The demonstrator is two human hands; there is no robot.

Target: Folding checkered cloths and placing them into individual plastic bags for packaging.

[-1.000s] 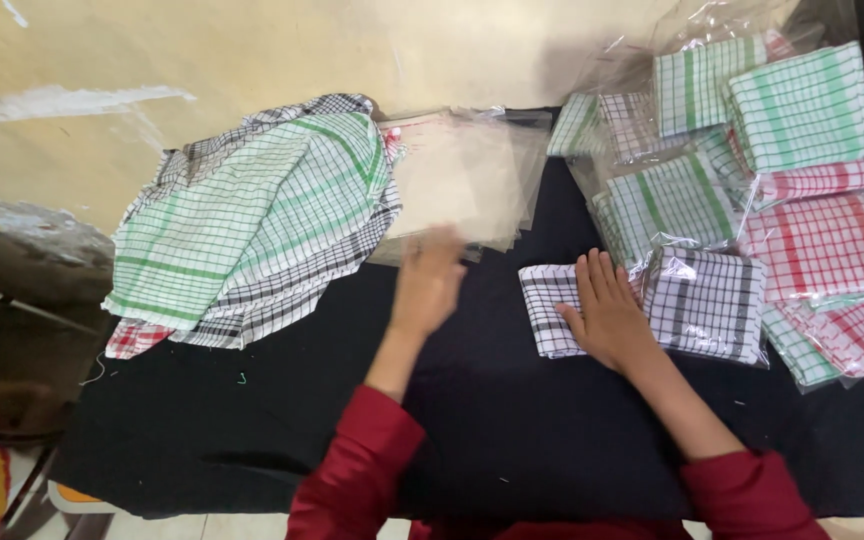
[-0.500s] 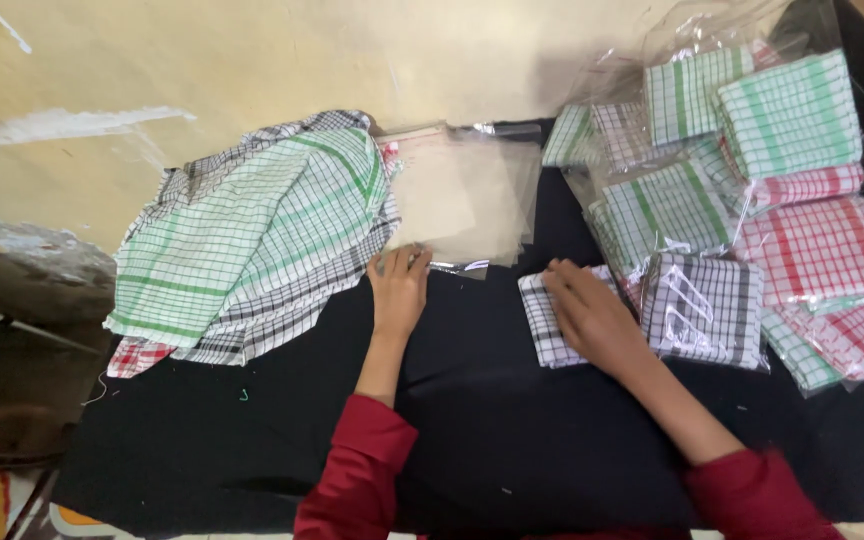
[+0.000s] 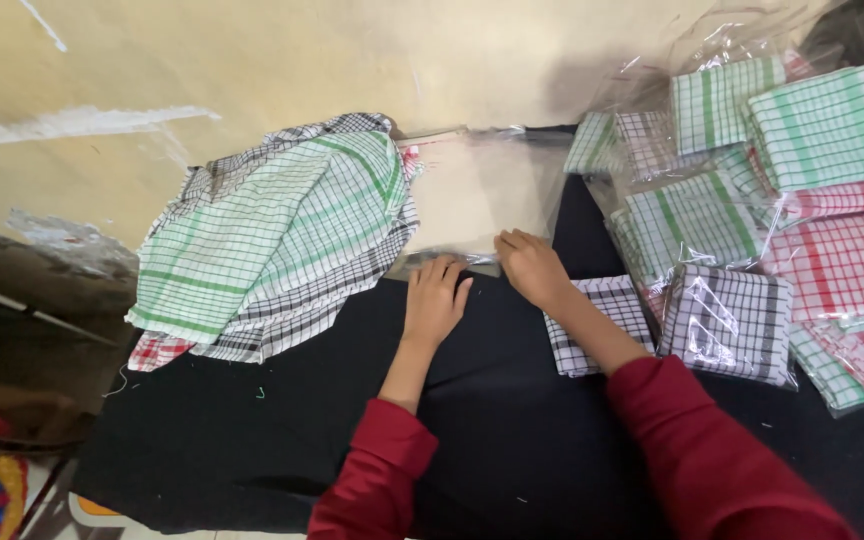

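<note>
My left hand [image 3: 435,300] lies flat, fingers together, on the black cloth-covered table [image 3: 282,430], its fingertips at the near edge of a stack of clear plastic bags [image 3: 472,190]. My right hand [image 3: 532,268] rests beside it, fingers curled onto the same edge of the bags; whether it pinches one I cannot tell. Under my right forearm lies a folded black-and-white checked cloth [image 3: 602,320]. Both arms wear red sleeves.
A heap of unfolded checked cloths [image 3: 272,240], green, black and red, lies at the left. Several folded checked cloths sealed in clear bags [image 3: 782,200] are piled at the right. A beige wall [image 3: 252,70] stands behind the table.
My right hand left the folded black-and-white cloth and moved left to the edge of the plastic bags. My left hand slid forward and settled beside it.
</note>
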